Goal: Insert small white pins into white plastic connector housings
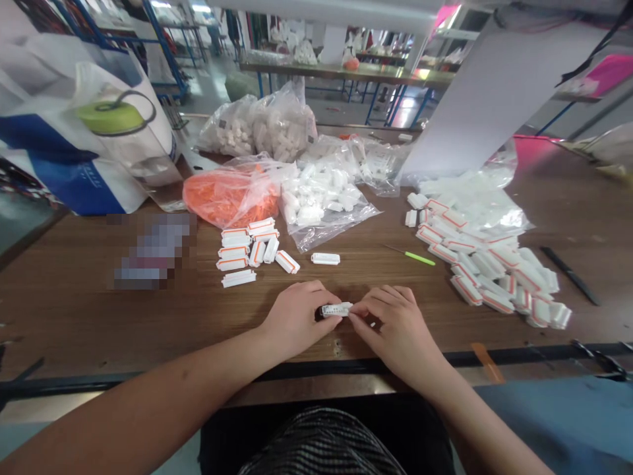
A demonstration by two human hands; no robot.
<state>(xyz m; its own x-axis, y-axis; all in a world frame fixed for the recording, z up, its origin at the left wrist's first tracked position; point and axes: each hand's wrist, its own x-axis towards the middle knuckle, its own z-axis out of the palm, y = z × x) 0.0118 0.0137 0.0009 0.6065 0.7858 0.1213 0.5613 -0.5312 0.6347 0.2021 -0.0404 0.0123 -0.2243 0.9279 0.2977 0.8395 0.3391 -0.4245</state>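
Note:
Close to the table's front edge, my left hand [301,316] grips a small white plastic part [337,309] between thumb and fingers. My right hand [390,320] is closed in a pinch at the part's right end; whether a tiny piece sits in that pinch is hidden. A tiny white bit [372,324] shows beside the right thumb. Just beyond the hands lies a single white part [325,258]. To its left is a small group of white parts [235,252], some with orange strips.
A pile of white and orange parts [487,274] lies right, near a green-handled pick [419,258] and a black pen-like tool [570,274]. Behind are bags of orange pieces [230,198] and white pieces [321,194]. A green-lidded jug [111,117] stands left.

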